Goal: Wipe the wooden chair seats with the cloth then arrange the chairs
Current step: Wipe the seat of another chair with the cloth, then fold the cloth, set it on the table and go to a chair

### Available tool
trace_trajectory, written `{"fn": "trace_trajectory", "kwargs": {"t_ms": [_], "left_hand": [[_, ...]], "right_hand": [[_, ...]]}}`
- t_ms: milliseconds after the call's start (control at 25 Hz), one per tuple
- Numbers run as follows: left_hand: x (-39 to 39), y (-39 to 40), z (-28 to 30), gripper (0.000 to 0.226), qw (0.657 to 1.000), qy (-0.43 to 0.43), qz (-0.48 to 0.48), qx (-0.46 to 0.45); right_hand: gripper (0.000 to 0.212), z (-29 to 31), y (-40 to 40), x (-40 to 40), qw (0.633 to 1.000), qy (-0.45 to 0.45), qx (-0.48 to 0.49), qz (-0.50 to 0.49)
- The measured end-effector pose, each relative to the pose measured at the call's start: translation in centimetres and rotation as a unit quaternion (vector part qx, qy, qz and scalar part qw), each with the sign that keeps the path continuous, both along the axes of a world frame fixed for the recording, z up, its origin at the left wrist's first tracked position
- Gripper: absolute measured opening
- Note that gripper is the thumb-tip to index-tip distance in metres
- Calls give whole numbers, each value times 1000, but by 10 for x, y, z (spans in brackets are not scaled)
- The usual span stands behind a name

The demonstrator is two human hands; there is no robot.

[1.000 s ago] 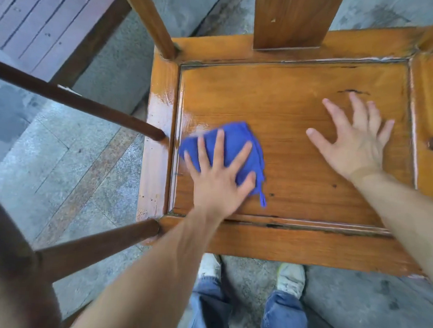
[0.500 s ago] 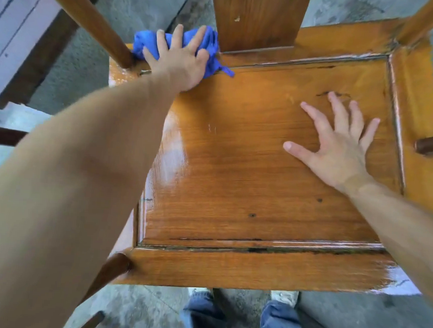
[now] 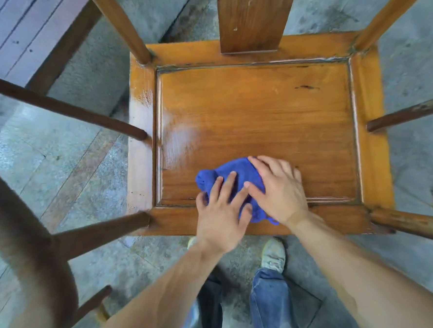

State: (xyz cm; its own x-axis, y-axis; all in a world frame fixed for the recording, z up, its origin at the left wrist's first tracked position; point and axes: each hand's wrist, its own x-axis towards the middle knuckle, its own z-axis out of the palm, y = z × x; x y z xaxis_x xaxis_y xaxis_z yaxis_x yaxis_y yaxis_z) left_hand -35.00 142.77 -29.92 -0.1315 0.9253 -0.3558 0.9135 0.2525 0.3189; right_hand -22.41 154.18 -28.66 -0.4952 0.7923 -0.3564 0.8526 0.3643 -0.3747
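A wooden chair seat (image 3: 259, 110) lies below me, orange-brown with a raised frame and a wet sheen on its left side. A crumpled blue cloth (image 3: 217, 179) sits near the seat's front edge. My left hand (image 3: 222, 215) rests flat on the cloth's near side, fingers straight. My right hand (image 3: 277, 188) lies on the cloth's right side, fingers laid over it, palm down. Both hands touch each other over the cloth.
The chair's back splat (image 3: 252, 19) and back posts rise at the top. Dark curved armrests and spindles (image 3: 66, 109) stand at left, another spindle (image 3: 411, 112) at right. Grey stone floor (image 3: 59, 154) surrounds the chair. My shoes (image 3: 273, 253) stand just before the seat.
My left hand has dragged the cloth from the seat's back left corner to the front middle. My right hand has left the bare seat and come onto the cloth.
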Motion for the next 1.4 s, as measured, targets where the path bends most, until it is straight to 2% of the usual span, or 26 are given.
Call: {"fn": "trace_trajectory", "kwargs": {"t_ms": [80,120,200,280,360,440,520,600,680,800,880,1040,1160,1280,1400], "left_hand": [[-23,5,8,52,999,30,22,38],[-34,11,11,56,998,46,44,28],[-51,25,13,65,994,26,96,-48],[-55,33,15,62,987,1,127,-97],[-57,36,20,50,982,-25,153,-104],[-59,34,25,37,971,-109,201,-77],[-59,26,39,23,951,-200,236,-26],[-59,23,59,20,933,-248,261,23],[-56,25,93,22,923,-265,273,66],[-54,39,178,24,894,-326,270,145],[-57,49,235,26,886,-363,240,163],[-65,60,384,30,883,-369,171,234],[-65,66,493,30,854,-370,157,331],[-62,64,579,33,820,-385,110,409],[-60,62,643,32,793,-400,61,456]], "right_hand": [[72,5,1,-2,998,-19,-57,15],[78,6,6,-5,995,-24,-100,16],[80,6,15,-11,985,-34,-168,-4],[59,3,19,-12,985,-23,-165,-37],[37,3,15,-12,988,-17,-150,-40],[27,9,9,-10,985,-2,-163,-47],[19,25,8,-5,973,56,-201,-97],[16,49,10,3,957,121,-225,-141],[19,88,14,10,953,167,-209,-142],[23,176,28,15,948,235,-155,-147],[24,229,40,16,942,281,-123,-138],[21,369,42,23,928,353,-46,-112],[29,479,40,30,923,374,31,-90],[18,574,35,34,901,415,107,-66],[17,641,28,38,863,472,165,-73]]}}
